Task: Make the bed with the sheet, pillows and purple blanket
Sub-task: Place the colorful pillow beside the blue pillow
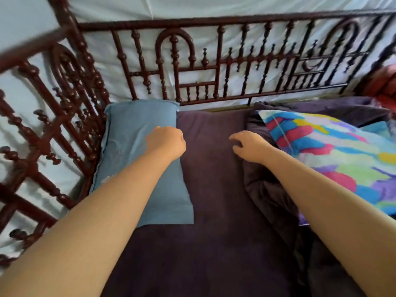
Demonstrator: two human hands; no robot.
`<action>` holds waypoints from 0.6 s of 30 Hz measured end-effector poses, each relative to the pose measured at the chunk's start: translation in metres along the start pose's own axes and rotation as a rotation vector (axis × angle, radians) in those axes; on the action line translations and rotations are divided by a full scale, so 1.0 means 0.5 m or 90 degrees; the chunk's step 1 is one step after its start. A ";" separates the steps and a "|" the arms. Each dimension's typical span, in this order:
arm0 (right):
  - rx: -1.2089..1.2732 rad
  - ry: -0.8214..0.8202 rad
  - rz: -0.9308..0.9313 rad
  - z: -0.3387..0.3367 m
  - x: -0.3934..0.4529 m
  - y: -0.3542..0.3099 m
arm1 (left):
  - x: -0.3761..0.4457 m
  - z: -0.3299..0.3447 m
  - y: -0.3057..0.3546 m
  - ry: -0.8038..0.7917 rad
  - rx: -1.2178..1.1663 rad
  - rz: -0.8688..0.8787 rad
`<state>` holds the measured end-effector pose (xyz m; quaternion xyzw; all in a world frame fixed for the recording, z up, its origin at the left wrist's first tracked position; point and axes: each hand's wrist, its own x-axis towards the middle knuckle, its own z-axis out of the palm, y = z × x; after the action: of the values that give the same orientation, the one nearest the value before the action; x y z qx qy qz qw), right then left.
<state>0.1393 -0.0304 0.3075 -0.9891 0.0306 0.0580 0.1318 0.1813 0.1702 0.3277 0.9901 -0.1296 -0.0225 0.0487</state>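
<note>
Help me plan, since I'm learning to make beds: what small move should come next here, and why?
Probably reach the right hand to the colourful pillow and bring it beside the blue pillow. The blue one already lies at the railing end on the purple sheet; the colourful one still rests on the bunched purple blanket.

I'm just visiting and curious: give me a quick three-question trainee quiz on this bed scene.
1. True or false: the blue pillow lies beside the carved wooden railing.
2. Which hand is over the blue pillow? A) left hand B) right hand
3. Fill in: the multicoloured pillow rests on the bunched ____ blanket.

Key: 1 true; 2 A; 3 purple.
</note>
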 end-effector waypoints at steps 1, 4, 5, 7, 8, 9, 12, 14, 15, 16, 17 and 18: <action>-0.005 0.011 0.006 -0.019 -0.029 0.025 | -0.017 -0.010 0.032 0.006 0.007 0.009; -0.012 0.054 0.037 -0.074 -0.135 0.143 | -0.080 -0.029 0.170 0.031 0.018 0.040; -0.007 0.059 0.043 -0.083 -0.158 0.172 | -0.093 -0.027 0.201 0.038 0.017 0.043; -0.001 0.075 0.056 -0.100 -0.201 0.228 | -0.116 -0.024 0.260 0.035 0.006 0.035; -0.001 0.079 0.064 -0.118 -0.243 0.279 | -0.137 -0.020 0.318 0.030 -0.007 0.032; 0.003 0.078 0.067 -0.125 -0.269 0.312 | -0.149 -0.017 0.353 0.028 -0.018 0.026; 0.048 0.059 0.104 -0.143 -0.362 0.439 | -0.193 -0.005 0.483 0.020 -0.040 0.028; 0.085 0.061 0.139 -0.143 -0.405 0.515 | -0.207 0.009 0.549 0.008 -0.044 0.029; 0.102 0.060 0.157 -0.145 -0.429 0.560 | -0.212 0.019 0.586 -0.002 -0.047 0.020; 0.120 0.057 0.182 -0.142 -0.444 0.593 | -0.213 0.029 0.609 -0.013 -0.047 0.009; 0.140 0.054 0.214 -0.138 -0.452 0.620 | -0.213 0.038 0.625 -0.027 -0.048 -0.002; 0.157 0.052 0.249 -0.135 -0.464 0.651 | -0.213 0.049 0.648 -0.041 -0.048 -0.008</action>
<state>-0.1084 -0.3515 0.3171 -0.9422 0.2338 0.0385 0.2367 -0.0053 -0.1162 0.3396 0.9871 -0.1237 -0.0599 0.0816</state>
